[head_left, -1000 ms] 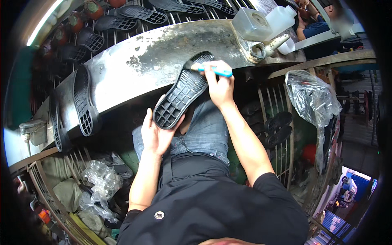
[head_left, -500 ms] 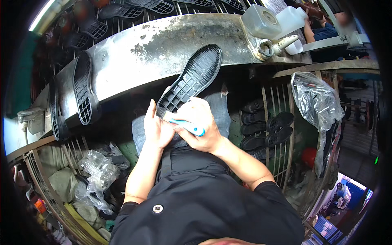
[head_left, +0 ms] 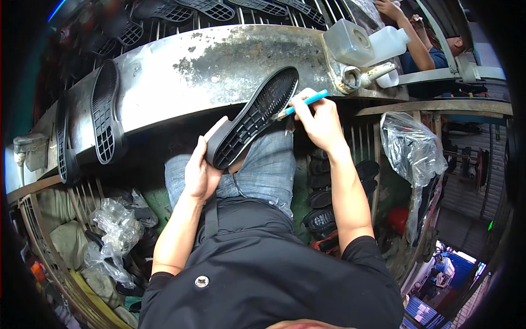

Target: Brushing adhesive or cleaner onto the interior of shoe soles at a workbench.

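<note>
My left hand (head_left: 200, 170) grips the heel end of a black rubber shoe sole (head_left: 253, 116), tread side up, tilted up toward the metal bench (head_left: 208, 66). My right hand (head_left: 320, 120) holds a small brush with a light blue handle (head_left: 304, 103); its tip touches the sole's right edge near the toe. Both hands are above my lap in blue jeans (head_left: 263, 170).
More black soles (head_left: 104, 120) lie on the bench's left end and on a wire rack (head_left: 208, 8) behind. Plastic bottles (head_left: 350, 41) stand at the bench's right end. Clear plastic bags (head_left: 413, 148) hang right and lie lower left. Another person (head_left: 422, 38) sits top right.
My right hand with the brush went from the sole's toe down to its heel by my left hand, then back up to the toe end.
</note>
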Demonstrator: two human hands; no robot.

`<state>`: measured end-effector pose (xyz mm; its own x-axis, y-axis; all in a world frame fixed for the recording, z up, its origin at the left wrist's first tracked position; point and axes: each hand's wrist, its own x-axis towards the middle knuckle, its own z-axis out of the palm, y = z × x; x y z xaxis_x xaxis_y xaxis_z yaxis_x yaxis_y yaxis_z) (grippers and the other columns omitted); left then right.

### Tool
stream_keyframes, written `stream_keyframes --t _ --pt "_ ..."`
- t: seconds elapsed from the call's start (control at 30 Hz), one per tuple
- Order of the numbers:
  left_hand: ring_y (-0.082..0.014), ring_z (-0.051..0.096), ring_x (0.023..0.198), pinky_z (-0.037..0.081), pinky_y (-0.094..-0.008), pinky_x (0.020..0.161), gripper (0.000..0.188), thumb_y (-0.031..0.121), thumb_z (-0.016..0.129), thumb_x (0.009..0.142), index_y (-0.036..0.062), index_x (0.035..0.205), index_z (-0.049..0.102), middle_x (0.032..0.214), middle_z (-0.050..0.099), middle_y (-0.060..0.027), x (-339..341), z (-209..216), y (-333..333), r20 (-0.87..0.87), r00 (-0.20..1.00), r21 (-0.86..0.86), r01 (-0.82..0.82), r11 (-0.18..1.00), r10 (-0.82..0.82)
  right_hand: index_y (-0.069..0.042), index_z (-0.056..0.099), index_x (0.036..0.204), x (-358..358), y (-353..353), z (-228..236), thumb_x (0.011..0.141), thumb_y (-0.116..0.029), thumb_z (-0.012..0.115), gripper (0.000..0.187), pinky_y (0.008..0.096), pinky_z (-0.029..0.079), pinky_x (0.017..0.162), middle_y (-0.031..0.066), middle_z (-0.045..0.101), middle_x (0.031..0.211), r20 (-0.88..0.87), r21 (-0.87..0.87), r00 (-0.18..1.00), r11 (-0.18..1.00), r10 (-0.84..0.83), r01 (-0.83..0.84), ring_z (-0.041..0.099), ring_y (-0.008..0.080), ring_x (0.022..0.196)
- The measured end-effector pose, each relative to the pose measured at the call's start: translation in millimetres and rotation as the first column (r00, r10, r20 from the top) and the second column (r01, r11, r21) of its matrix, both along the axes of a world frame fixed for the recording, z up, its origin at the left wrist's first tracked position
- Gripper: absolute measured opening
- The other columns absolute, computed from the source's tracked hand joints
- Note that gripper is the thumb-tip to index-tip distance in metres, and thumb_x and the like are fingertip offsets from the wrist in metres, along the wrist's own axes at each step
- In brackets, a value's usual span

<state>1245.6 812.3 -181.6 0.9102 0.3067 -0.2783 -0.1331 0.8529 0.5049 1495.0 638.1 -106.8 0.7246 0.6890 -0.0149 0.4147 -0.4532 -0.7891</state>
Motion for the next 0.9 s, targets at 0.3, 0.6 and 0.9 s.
stream_keyframes --t 0.3,0.6,0.9 --pt "-0.0293 0.052 0.153 0.038 -0.0469 0.129 0.073 0.054 0.031 0.120 0.0023 0.171 0.037 0.167 0.052 -0.0166 8 13 10 -0.019 0.999 0.044 0.052 0.998 -0.051 -0.005 0.074 0.101 58 15 5 0.104 -0.025 0.074 0.021 0.0459 0.057 0.081 0.0168 0.076 0.089 0.420 0.076 0.903 0.995 -0.091 0.065 0.075 0.0382 0.088" --pt "-0.0333 0.058 0.148 0.044 -0.0532 0.125 0.072 0.055 0.028 0.120 0.0088 0.174 0.031 0.168 0.051 -0.0162 5 5 6 0.004 0.999 -0.111 0.037 0.993 -0.037 0.003 0.074 0.110 16 30 -42 0.113 -0.013 0.064 0.019 0.0323 0.059 0.072 0.0092 0.077 0.094 0.281 0.505 0.851 0.822 -0.444 0.263 0.076 0.0167 0.077" --pt "-0.0509 0.050 0.151 0.046 -0.0553 0.124 0.068 0.060 0.031 0.118 0.0202 0.173 0.035 0.171 0.045 -0.0193 1 -10 1 0.006 1.000 -0.415 0.019 0.909 -0.018 -0.007 0.079 0.113 -28 29 -79 0.101 -0.016 0.077 0.015 0.0505 0.047 0.115 0.0107 0.081 0.110 0.308 0.332 0.943 0.943 -0.125 0.017 0.073 0.0345 0.109"
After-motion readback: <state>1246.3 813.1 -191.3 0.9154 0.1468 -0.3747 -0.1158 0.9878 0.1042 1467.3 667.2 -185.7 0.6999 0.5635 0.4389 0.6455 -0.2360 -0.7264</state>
